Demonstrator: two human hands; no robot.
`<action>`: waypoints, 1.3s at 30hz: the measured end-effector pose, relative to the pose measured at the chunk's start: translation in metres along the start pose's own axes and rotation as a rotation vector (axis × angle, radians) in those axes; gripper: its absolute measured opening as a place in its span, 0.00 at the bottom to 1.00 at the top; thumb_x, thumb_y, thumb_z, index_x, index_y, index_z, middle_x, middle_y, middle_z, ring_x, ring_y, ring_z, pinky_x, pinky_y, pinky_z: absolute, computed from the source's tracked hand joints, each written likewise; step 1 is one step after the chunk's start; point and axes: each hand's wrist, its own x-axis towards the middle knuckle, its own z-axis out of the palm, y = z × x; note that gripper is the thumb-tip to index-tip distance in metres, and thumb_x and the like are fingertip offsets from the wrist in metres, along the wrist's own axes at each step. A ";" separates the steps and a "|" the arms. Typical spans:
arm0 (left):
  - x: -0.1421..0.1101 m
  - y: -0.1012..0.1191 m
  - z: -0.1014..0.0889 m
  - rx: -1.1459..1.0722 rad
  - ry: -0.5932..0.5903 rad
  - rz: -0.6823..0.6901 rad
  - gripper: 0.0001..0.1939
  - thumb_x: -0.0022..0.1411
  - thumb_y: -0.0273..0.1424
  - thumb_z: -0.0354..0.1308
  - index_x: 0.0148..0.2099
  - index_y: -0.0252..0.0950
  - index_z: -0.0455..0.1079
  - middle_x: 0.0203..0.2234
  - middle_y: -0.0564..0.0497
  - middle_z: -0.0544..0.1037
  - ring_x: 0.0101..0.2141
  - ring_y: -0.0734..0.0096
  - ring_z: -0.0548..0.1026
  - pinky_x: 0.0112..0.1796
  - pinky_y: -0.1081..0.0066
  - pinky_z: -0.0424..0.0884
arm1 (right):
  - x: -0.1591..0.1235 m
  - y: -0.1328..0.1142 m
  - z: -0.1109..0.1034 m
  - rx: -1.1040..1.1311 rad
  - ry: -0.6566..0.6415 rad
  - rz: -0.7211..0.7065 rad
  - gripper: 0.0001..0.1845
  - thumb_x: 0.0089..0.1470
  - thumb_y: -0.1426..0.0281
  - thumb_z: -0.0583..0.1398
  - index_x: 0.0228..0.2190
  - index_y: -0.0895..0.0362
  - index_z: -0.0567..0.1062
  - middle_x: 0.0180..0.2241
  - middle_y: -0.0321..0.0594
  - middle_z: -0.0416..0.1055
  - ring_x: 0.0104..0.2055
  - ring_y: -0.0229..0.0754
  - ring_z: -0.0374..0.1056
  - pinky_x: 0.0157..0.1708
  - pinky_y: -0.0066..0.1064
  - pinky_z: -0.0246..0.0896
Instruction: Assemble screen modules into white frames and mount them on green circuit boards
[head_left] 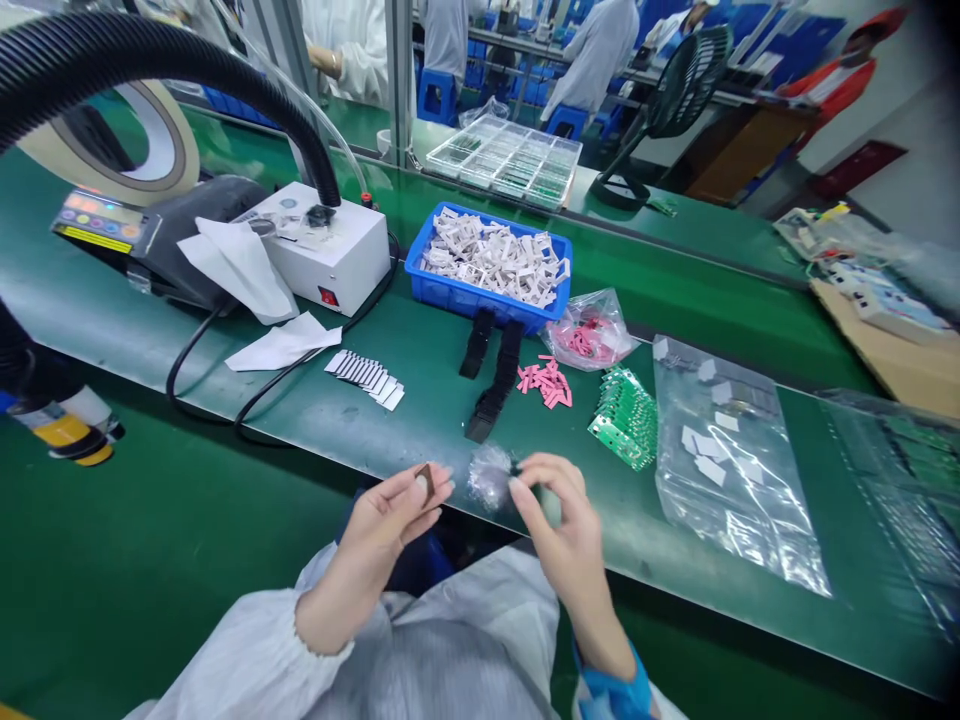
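Note:
My left hand [394, 510] pinches a small flat brown piece [426, 484] between thumb and fingers, just over the table's front edge. To its right, my right hand [562, 510] is closed in a pinch; a tiny dark bit shows at the fingertips, blurred, and I cannot make out what it is. Between the hands lies a small pile of clear, shiny bits [490, 478], right beside my right fingertips. Beyond it are a black strap [496, 395], loose pink pieces [547, 381] and a stack of green circuit boards [626, 418].
A blue bin [484, 298] holds many white plastic parts. Around it are a bag of pink pieces [592, 335], a row of white strips [366, 377], a white box [330, 250] with a black hose [187, 65], and a clear bag [739, 500]. Other people sit behind the partition.

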 end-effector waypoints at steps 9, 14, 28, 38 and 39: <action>0.002 -0.004 -0.013 0.027 -0.125 -0.007 0.23 0.47 0.45 0.66 0.41 0.35 0.76 0.40 0.43 0.80 0.44 0.60 0.76 0.48 0.63 0.68 | -0.006 0.012 0.015 -0.156 -0.009 -0.301 0.11 0.56 0.75 0.57 0.40 0.53 0.74 0.39 0.34 0.75 0.48 0.38 0.66 0.48 0.33 0.50; -0.002 -0.010 0.004 0.086 -0.307 0.020 0.24 0.44 0.43 0.68 0.41 0.34 0.76 0.34 0.45 0.81 0.39 0.62 0.77 0.45 0.65 0.69 | 0.002 -0.021 -0.013 -0.064 -0.108 -0.431 0.19 0.53 0.67 0.61 0.47 0.59 0.70 0.45 0.42 0.72 0.49 0.42 0.64 0.48 0.35 0.54; -0.022 -0.013 0.012 -0.016 -0.685 -0.095 0.23 0.45 0.49 0.64 0.36 0.37 0.79 0.26 0.51 0.80 0.29 0.76 0.76 0.34 0.78 0.71 | -0.003 -0.043 -0.035 0.521 -0.119 -0.132 0.11 0.54 0.61 0.59 0.34 0.55 0.66 0.37 0.41 0.73 0.45 0.41 0.69 0.46 0.38 0.63; -0.023 -0.001 0.010 0.316 -0.517 0.165 0.24 0.39 0.47 0.67 0.42 0.47 0.76 0.23 0.55 0.81 0.26 0.69 0.76 0.35 0.70 0.74 | 0.009 -0.033 -0.041 0.170 -0.049 -0.333 0.07 0.50 0.79 0.60 0.30 0.56 0.74 0.27 0.36 0.67 0.31 0.34 0.61 0.34 0.33 0.55; -0.023 -0.001 0.009 0.361 -0.515 0.190 0.25 0.40 0.47 0.66 0.43 0.48 0.76 0.24 0.55 0.81 0.26 0.68 0.76 0.34 0.70 0.74 | 0.009 -0.033 -0.040 0.182 -0.061 -0.332 0.07 0.50 0.79 0.60 0.30 0.56 0.74 0.27 0.36 0.67 0.31 0.34 0.61 0.35 0.33 0.55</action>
